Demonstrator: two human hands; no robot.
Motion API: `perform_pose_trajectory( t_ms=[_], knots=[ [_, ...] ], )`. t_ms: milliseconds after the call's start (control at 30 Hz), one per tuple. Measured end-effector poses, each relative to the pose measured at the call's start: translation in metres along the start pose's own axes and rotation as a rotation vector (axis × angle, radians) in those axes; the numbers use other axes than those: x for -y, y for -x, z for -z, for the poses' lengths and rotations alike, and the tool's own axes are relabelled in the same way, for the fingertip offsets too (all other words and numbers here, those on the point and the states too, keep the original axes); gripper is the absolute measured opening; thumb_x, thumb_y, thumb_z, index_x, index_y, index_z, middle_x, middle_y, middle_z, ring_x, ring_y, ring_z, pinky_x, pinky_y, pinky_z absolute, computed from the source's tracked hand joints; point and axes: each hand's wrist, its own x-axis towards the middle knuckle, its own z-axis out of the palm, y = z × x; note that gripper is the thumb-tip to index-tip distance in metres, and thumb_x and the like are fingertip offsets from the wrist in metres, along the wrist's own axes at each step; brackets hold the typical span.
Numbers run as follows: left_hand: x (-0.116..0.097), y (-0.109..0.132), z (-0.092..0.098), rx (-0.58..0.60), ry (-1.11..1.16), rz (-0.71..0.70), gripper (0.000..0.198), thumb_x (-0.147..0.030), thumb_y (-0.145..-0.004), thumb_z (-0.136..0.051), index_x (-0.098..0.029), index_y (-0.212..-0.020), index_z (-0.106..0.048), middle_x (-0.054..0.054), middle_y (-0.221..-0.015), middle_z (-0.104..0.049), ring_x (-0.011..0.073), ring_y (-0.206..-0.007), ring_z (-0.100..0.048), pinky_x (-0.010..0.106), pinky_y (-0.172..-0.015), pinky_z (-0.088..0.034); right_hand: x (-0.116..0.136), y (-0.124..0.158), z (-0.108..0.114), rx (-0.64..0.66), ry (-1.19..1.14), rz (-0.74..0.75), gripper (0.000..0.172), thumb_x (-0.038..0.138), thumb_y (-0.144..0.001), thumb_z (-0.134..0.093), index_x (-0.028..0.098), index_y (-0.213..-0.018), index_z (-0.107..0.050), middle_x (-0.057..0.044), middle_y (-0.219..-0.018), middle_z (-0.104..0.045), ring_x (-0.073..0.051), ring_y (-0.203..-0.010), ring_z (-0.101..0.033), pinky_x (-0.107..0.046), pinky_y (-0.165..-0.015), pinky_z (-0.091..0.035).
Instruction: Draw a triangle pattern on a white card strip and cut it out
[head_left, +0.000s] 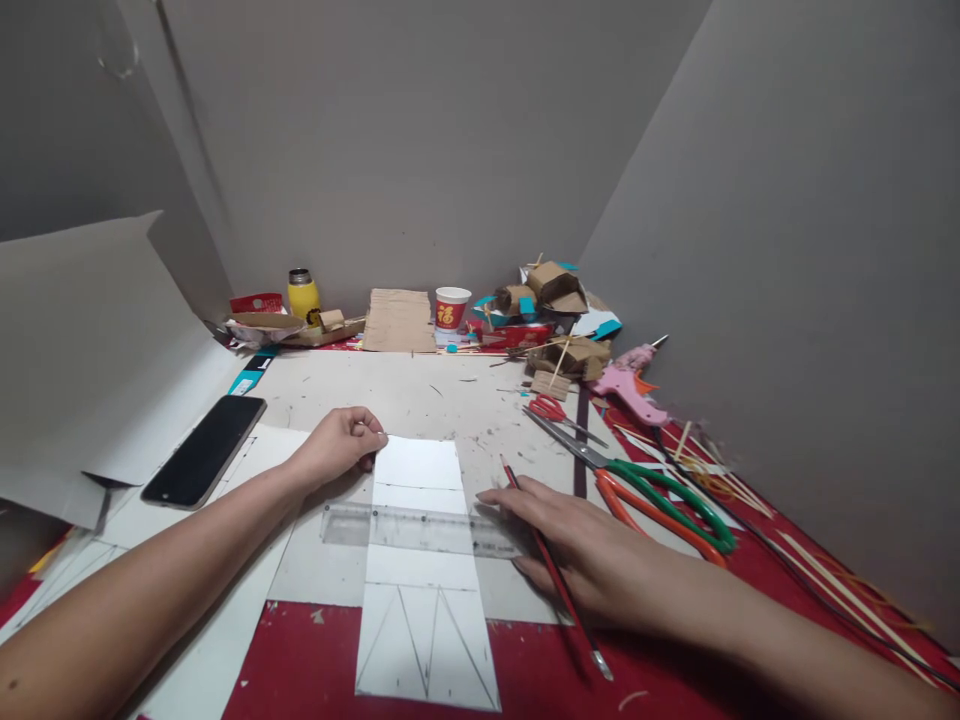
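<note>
A strip of white paper [420, 630] lies lengthwise before me, with pencil lines across it and zigzag lines near its close end. My left hand [341, 445] is closed in a pinch at the strip's far left corner. Across the strip rests a clear plastic ruler [424, 530]. My right hand [574, 545] grips the ruler's right end between thumb and fingertips. A red and black pencil [559, 580] is also in that hand, running between the fingers, its tip pointing away and its eraser end toward me.
Right of my hand lie green-and-orange-handled scissors [667, 495], small red scissors [551, 408] and a pink glue gun [630, 390]. A phone [204, 450] lies on paper at left. Cardboard pieces [397, 320], a paper cup [451, 310] and a yellow bottle [303, 297] stand at the back.
</note>
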Motion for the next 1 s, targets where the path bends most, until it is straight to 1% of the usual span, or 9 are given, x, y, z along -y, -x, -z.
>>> perform_pose_trajectory(
  t_ms=[133,300,400,500,600,733,800,867,1000],
  knots=[
    [0.000,-0.001,0.002,0.006,0.021,0.009,0.032,-0.035,-0.097,-0.062,-0.019,-0.125,-0.060,0.010,-0.126,-0.062,0.0241,-0.104,-0.065,0.045,-0.087,-0.056,0.006,-0.003,0.004,0.082,-0.105,-0.004,0.036,0.012,-0.093,-0.050,0.024,-0.124,-0.062,-0.009,-0.111,-0.068,-0.024,-0.104,-0.066,-0.038,-0.092,-0.054],
    [0.000,-0.002,0.004,0.021,0.047,0.014,0.033,-0.035,-0.097,-0.062,-0.018,-0.125,-0.060,0.010,-0.126,-0.062,0.0243,-0.104,-0.065,0.045,-0.087,-0.056,0.008,-0.006,0.013,0.171,-0.189,-0.031,0.020,0.017,-0.096,-0.050,0.019,-0.105,-0.067,-0.009,-0.100,-0.069,-0.022,-0.095,-0.065,-0.036,-0.086,-0.052],
    [0.000,-0.003,0.005,0.035,0.055,0.020,0.033,-0.035,-0.096,-0.063,-0.018,-0.125,-0.059,0.010,-0.126,-0.062,0.0245,-0.104,-0.065,0.045,-0.087,-0.056,0.002,-0.004,0.018,0.191,-0.276,-0.048,0.020,0.026,-0.099,-0.050,0.018,-0.101,-0.068,-0.008,-0.099,-0.069,-0.021,-0.093,-0.064,-0.035,-0.084,-0.051],
    [0.001,-0.005,0.006,0.047,0.064,0.028,0.034,-0.035,-0.096,-0.063,-0.018,-0.126,-0.059,0.010,-0.126,-0.062,0.0248,-0.104,-0.065,0.046,-0.087,-0.056,-0.009,-0.004,0.021,0.174,-0.430,-0.050,0.027,0.037,-0.100,-0.051,0.017,-0.091,-0.067,-0.006,-0.085,-0.069,-0.018,-0.079,-0.063,-0.030,-0.073,-0.050],
    [0.003,-0.008,0.007,0.061,0.080,0.039,0.034,-0.035,-0.096,-0.063,-0.018,-0.126,-0.059,0.010,-0.126,-0.062,0.0249,-0.104,-0.065,0.046,-0.086,-0.056,-0.019,-0.007,0.020,0.054,-0.676,-0.105,0.034,0.045,-0.098,-0.056,0.017,-0.082,-0.064,-0.003,-0.069,-0.067,-0.014,-0.063,-0.059,-0.027,-0.063,-0.048],
    [0.005,-0.008,0.007,0.081,0.122,0.038,0.034,-0.034,-0.096,-0.063,-0.018,-0.126,-0.059,0.010,-0.126,-0.062,0.0248,-0.104,-0.065,0.046,-0.086,-0.056,-0.029,-0.014,0.013,-0.313,-1.060,-0.256,0.037,0.052,-0.085,-0.072,0.019,-0.076,-0.060,0.001,-0.061,-0.063,-0.011,-0.050,-0.056,-0.022,-0.049,-0.045],
    [0.006,-0.008,0.007,0.074,0.155,0.029,0.035,-0.035,-0.096,-0.063,-0.018,-0.126,-0.059,0.010,-0.126,-0.062,0.0249,-0.104,-0.065,0.046,-0.086,-0.056,-0.033,-0.018,0.010,-0.448,-1.205,-0.318,0.040,0.052,-0.077,-0.080,0.019,-0.073,-0.058,0.002,-0.061,-0.062,-0.009,-0.044,-0.054,-0.020,-0.042,-0.041],
    [0.006,-0.007,0.007,0.049,0.194,0.017,0.035,-0.035,-0.096,-0.063,-0.018,-0.126,-0.059,0.010,-0.125,-0.062,0.0247,-0.103,-0.065,0.046,-0.086,-0.056,-0.037,-0.022,0.007,-0.503,-1.282,-0.359,0.042,0.051,-0.073,-0.084,0.019,-0.070,-0.057,0.003,-0.059,-0.061,-0.007,-0.041,-0.052,-0.018,-0.039,-0.039],
    [0.006,-0.008,0.007,-0.029,0.263,-0.020,0.034,-0.036,-0.096,-0.062,-0.018,-0.125,-0.059,0.010,-0.125,-0.062,0.0245,-0.103,-0.065,0.045,-0.085,-0.056,-0.041,-0.028,0.002,-0.512,-1.334,-0.404,0.044,0.051,-0.069,-0.086,0.018,-0.068,-0.056,0.004,-0.056,-0.061,-0.007,-0.040,-0.051,-0.016,-0.038,-0.039]
  ],
)
